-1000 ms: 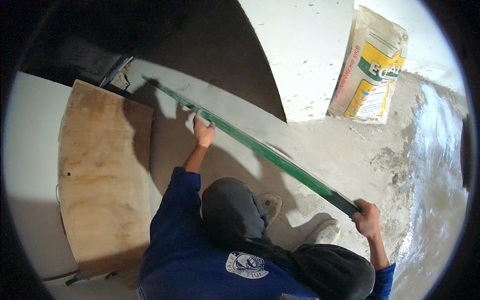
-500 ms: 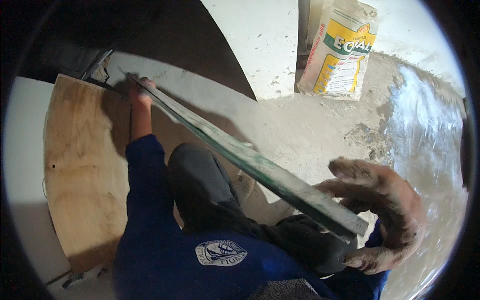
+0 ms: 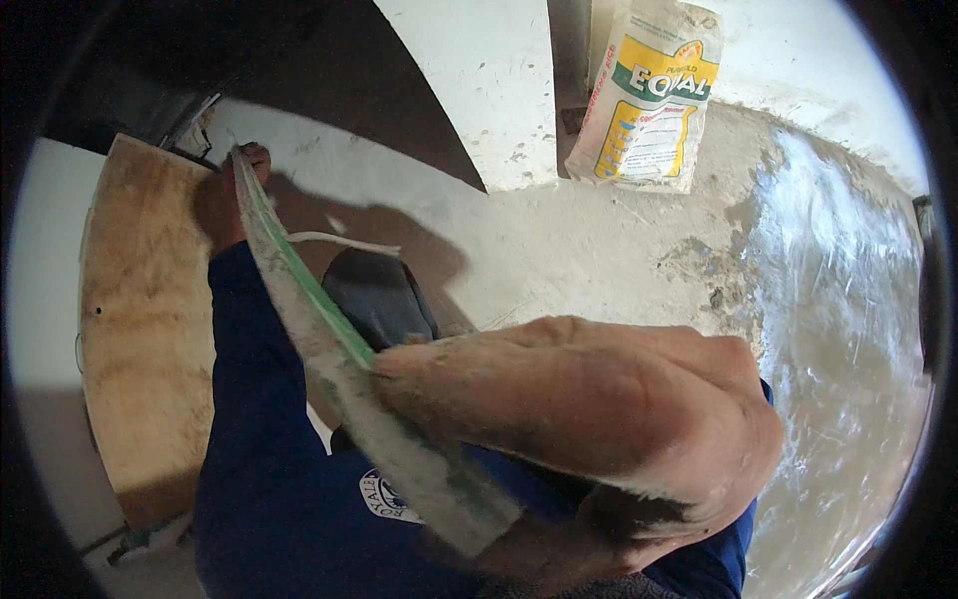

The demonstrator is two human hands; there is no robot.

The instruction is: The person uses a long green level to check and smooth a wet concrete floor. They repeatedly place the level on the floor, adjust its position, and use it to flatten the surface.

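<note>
Green was shown along one edge of a grey-smeared bar (image 3: 404,454), held aslant above the person's lap. On a pale sack (image 3: 654,110) beside a white wall (image 3: 489,90), large white capitals were set across a green band beneath yellow; smaller text was printed in a yellow-framed lower panel, and red lettering was run up the left side. A white emblem (image 3: 381,494) with dark lettering, partly hidden by the bar, was borne on a blue garment (image 3: 264,449). The bar's far end was held in the closed grip of the left hand (image 3: 256,158), the arm stretched forward. The right hand (image 3: 609,419) was arched close to the camera, its upper fingertip set against the bar's edge; how tightly that grip was drawn could not be told.
</note>
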